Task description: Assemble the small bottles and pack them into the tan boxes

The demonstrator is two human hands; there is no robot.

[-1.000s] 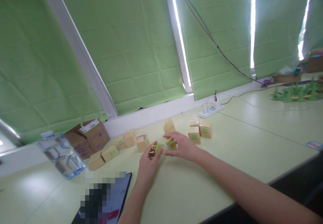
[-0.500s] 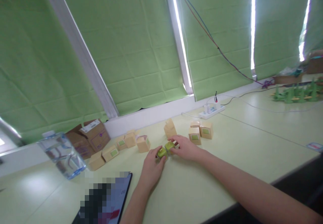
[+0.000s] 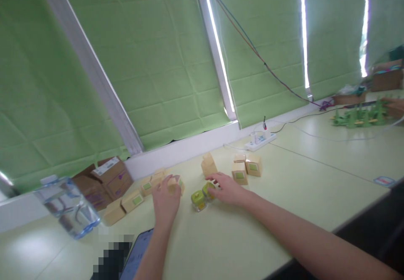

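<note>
Two small glass jars with green lids stand side by side on the pale green table. My right hand rests its fingers on the far jar. The near jar stands free on the table beside it. My left hand has reached left and closes around a small tan carton with an open flap. More tan cartons with green labels lie around: a row at the left, one behind the jars, a cluster at the right.
A clear water bottle lies at the left beside a brown cardboard box. A dark tablet sits at the near edge. A white power strip with cables lies by the window ledge. Green parts stand far right.
My left hand let go of one jar, left it standing on the table, and moved left onto the open carton. My right hand set its jar down next to the first.
</note>
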